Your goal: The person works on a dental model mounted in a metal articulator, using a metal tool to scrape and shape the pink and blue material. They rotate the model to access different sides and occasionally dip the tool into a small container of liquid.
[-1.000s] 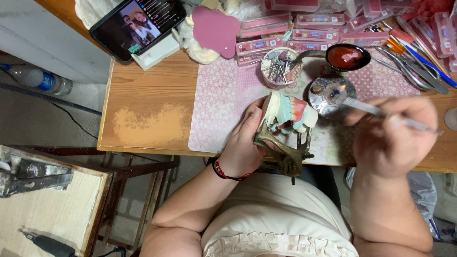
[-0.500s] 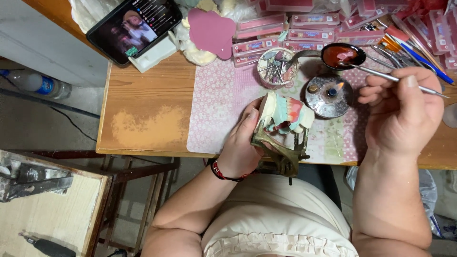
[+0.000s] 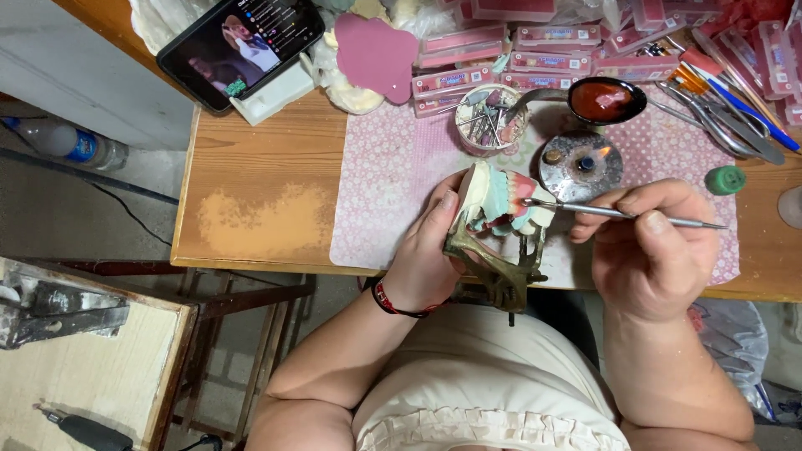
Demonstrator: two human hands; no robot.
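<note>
Metal tool (image 3: 622, 214) touching denture model (image 3: 499, 200)

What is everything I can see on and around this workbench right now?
dental model: one, white, pink and teal, on a brass hinged frame, held at the table's front edge
metal tool: one, silver, its tip at the model
burner: one, round, grey metal, small flame, behind the model
spoon: one, holding red wax, back of table
cup of instruments: one, clear, beside the spoon
flat boxes: many, pink, along the back
phone: one, black, screen lit, back left
mat: one, pink floral
bottle: one, clear, on the floor
left hand: grips the model
right hand: grips the tool
</note>
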